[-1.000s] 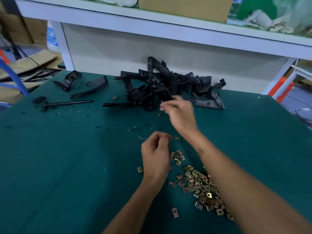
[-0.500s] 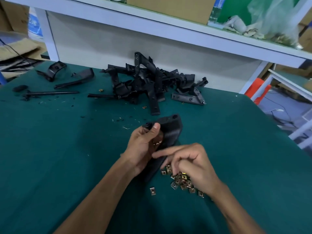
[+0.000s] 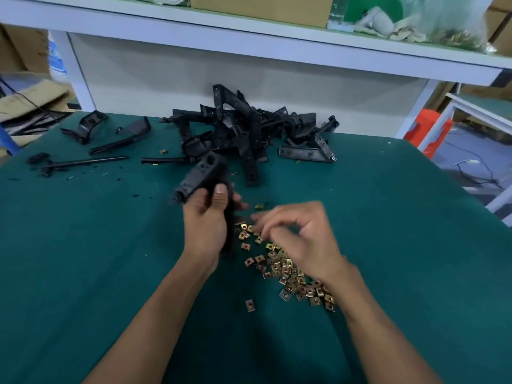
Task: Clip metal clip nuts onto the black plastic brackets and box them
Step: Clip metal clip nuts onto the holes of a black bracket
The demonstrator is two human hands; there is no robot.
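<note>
A: Status on the clip nuts (image 3: 288,270)?

B: Early, prob. Left hand (image 3: 206,220) has its grip wrapped round one black bracket (image 3: 203,173), thumb pressed on its face, held upright just left of the nut heap. No nut seen on it yet, though part is hidden by the hand.

A: Right hand (image 3: 302,234)?

B: Over the near-left edge of the heap, fingers curled down toward the nuts. Blurred, so can't tell if its grip has a nut or nothing.

A: What's left?

B: Most of it, judging by the layout. Big bracket pile (image 3: 249,128) sits beyond the nut heap, by the back wall, looks unfitted. No box in view, so boxing isn't started as far as shown.

A: Clutter?

B: Loose black parts (image 3: 122,135) and a rod (image 3: 83,162) far left of the heap on the green worktop (image 3: 83,259), plus one stray nut (image 3: 250,305) nearer the person. Nothing blocks the hands. Shelf (image 3: 277,48) overhead.
</note>
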